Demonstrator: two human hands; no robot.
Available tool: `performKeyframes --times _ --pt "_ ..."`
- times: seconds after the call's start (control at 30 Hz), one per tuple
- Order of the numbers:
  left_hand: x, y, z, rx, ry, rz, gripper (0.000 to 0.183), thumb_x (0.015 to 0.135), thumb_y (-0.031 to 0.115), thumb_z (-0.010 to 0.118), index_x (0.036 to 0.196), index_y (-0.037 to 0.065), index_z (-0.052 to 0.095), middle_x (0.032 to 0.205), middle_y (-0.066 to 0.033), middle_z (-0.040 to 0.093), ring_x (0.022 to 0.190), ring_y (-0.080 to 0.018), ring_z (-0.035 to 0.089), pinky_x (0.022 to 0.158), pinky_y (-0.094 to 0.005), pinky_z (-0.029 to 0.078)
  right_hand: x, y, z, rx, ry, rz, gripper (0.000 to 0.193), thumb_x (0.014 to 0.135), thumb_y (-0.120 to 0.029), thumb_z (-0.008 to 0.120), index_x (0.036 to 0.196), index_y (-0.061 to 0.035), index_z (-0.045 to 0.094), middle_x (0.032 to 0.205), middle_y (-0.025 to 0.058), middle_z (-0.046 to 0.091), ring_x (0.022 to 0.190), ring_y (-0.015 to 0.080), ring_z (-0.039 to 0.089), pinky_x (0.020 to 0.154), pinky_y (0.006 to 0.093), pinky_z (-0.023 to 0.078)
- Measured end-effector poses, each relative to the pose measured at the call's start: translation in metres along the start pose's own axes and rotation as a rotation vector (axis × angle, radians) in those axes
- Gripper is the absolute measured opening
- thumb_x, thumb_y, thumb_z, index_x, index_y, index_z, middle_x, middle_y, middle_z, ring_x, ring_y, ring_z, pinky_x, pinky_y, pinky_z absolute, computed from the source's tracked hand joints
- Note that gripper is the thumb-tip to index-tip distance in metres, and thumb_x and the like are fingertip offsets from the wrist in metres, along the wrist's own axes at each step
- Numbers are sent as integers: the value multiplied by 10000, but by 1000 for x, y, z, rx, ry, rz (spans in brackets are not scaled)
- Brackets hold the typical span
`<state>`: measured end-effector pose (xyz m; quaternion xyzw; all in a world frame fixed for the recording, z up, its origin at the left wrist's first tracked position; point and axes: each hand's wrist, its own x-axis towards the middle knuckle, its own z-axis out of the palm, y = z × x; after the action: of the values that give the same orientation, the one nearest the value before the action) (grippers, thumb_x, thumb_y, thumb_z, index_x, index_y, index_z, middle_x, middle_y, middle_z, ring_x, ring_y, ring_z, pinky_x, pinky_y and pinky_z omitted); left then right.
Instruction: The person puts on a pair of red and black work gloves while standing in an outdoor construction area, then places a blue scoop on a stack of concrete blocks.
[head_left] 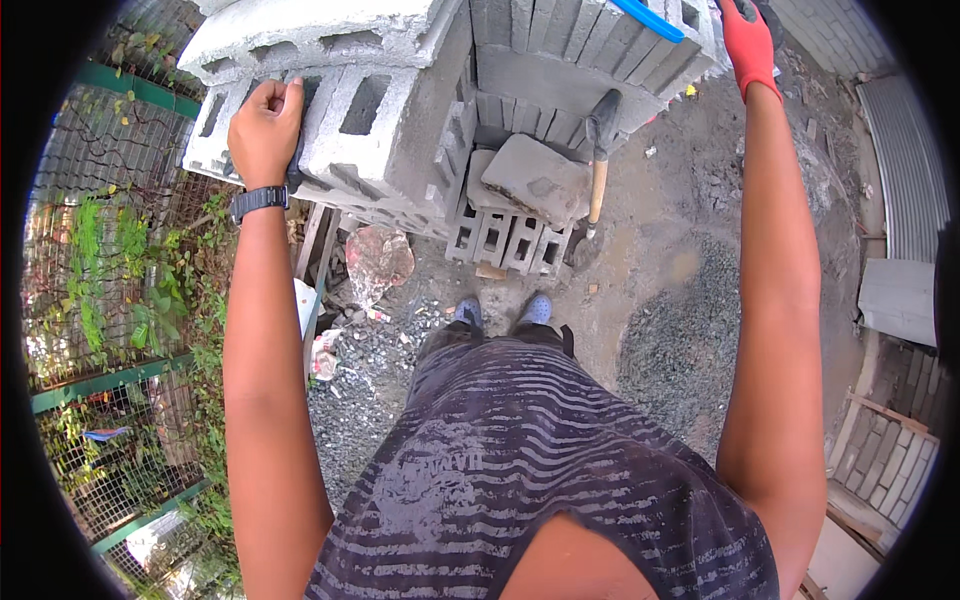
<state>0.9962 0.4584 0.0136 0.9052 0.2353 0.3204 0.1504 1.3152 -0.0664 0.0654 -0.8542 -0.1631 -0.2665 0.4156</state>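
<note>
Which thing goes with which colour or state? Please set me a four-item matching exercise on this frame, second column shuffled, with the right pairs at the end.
Column one:
1. Left hand
2. Right hand
3. Shoes
4. Tool

Column two:
A. Blue-grey, side by side
B. Bare, at the hollow blocks
C. Has a wooden handle
D. In a red glove

Right pairs: 1-B, 2-D, 3-A, 4-C.
</note>
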Motion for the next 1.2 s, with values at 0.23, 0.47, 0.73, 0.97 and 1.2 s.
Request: performKeyframes --times 0.23,0.47,0.73,0.97,1.2 --pt "4 -35 4 24 -23 -100 445 915 512 722 906 70 772 719 -54 726 659 -175 671 672 -330 516 20 36 102 -522 -276 206 805 878 -621 636 1275 79 663 1290 364 636 1254 465 616 1055 495 488" --pt "4 -28 15 58 56 -114 454 914 554 704 907 109 794 660 -34 697 607 -131 651 661 -302 507 14 26 85 -545 -243 218 729 869 -605 602 1157 52 732 1203 347 679 1181 462 660 1019 478 515" --pt "10 -23 22 98 110 -71 423 907 497 742 892 77 794 655 -38 696 587 -102 625 636 -295 494 14 33 82 -529 -197 225 728 854 -614 620 1139 45 743 1177 341 689 1168 452 671 1005 481 526" --pt "8 -28 18 -28 98 -84 383 928 415 750 876 37 788 671 -16 699 566 -72 592 594 -261 473 14 32 84 -473 -195 240 708 852 -597 636 1117 49 747 1164 339 693 1146 449 682 980 486 538" --pt "8 -34 13 -11 148 -10 379 923 401 760 913 23 791 741 -46 740 681 -106 651 690 -291 520 13 30 87 -481 -203 228 717 850 -597 626 1129 55 737 1159 340 694 1142 458 680 988 489 535"
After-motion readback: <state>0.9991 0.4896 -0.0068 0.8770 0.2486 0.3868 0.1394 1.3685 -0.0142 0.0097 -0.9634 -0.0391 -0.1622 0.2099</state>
